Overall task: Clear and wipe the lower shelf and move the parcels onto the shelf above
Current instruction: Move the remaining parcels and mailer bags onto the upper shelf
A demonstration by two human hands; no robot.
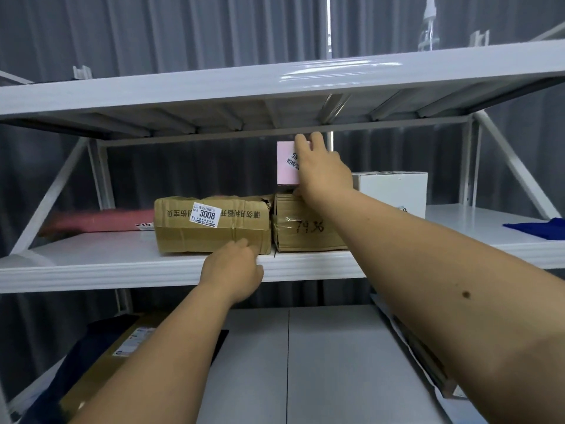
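Note:
On the middle shelf (91,264) stand a brown carton labelled 3008 (211,224) and a taped brown carton (302,231) side by side. A small pink box (286,166) stands on top of the taped carton, and my right hand (321,166) grips its right side, fingers over its top edge. My left hand (235,267) touches the lower front edge of the 3008 carton with loosely curled fingers. A pink flat parcel (104,223) lies behind at the left. A white box (394,188) stands at the right.
A blue cloth (535,228) lies on the right end of the middle shelf. A clear spray bottle (429,26) stands on the top shelf (275,81). Below, a grey shelf (305,362) holds a brown carton (122,356) at the left and a flat parcel (422,353) at the right.

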